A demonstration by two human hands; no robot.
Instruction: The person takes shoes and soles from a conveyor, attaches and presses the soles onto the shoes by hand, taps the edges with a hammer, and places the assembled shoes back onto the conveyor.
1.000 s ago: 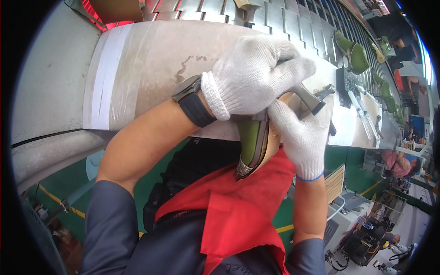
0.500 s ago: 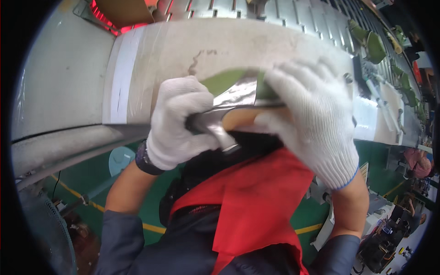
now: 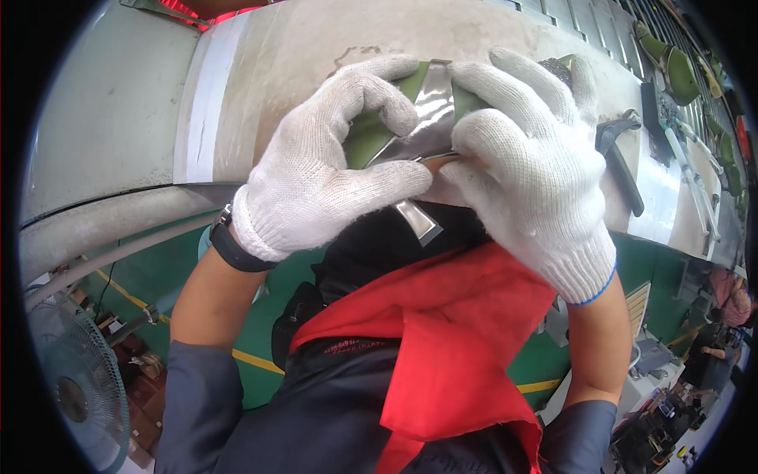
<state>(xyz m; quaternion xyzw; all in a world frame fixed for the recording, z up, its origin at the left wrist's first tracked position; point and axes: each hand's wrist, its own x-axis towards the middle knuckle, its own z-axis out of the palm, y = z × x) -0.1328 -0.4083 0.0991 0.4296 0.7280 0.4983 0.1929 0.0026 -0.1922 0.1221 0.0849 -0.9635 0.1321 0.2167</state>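
Between my hands is a shoe upper of shiny silver straps [image 3: 433, 110] stretched over a green shoe last [image 3: 365, 136]. A loose silver strap end [image 3: 418, 221] hangs from its near side. My left hand [image 3: 316, 162], in a white knit glove, grips the left side, thumb laid along the near edge and index finger bent over the top. My right hand [image 3: 533, 166], gloved alike, closes around the right side, thumb on the near edge and fingers over the last. Much of the tan underside is hidden by the gloves.
A hammer [image 3: 624, 162] lies on the bench [image 3: 260, 103] right of my right hand, beside pincers with pale handles [image 3: 688, 162]. More green lasts [image 3: 679, 73] stand along the slatted conveyor at far right. A fan [image 3: 83, 387] is at lower left.
Both hands and the shoe have moved slightly away from me. My left hand has loosened from a fist, its thumb now stretched along the edge. The loose strap end has shifted right.
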